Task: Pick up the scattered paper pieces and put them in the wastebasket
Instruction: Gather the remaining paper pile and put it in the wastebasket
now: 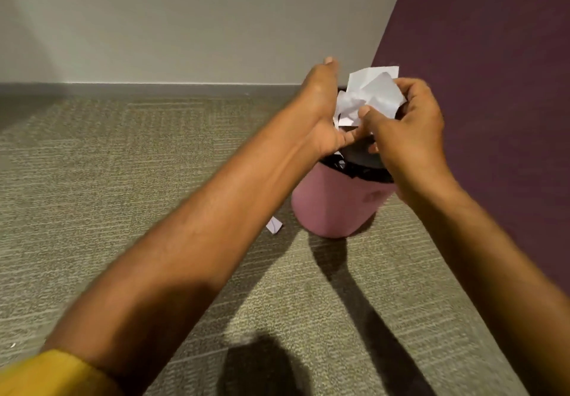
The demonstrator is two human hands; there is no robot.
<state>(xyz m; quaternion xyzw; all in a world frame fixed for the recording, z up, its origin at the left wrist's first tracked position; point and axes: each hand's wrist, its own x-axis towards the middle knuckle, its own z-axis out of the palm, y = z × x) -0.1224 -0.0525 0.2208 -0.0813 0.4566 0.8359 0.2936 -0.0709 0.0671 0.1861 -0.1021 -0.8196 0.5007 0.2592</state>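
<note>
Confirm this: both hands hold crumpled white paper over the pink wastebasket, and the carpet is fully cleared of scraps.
Not fully cleared. The head view shows one small white paper scrap on the grey carpet, left of the pink wastebasket. The rest stands: left hand and right hand hold crumpled white paper above it.

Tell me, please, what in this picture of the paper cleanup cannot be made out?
- Head view: the inside of the pink wastebasket is mostly covered by both hands, so how full it is stays unknown.
- The left hand shows only its back; its fingers' grip on the paper bunch is hidden.
- The scrap on the carpet is too small to read.
- The floor beneath the arms is hidden.
</note>
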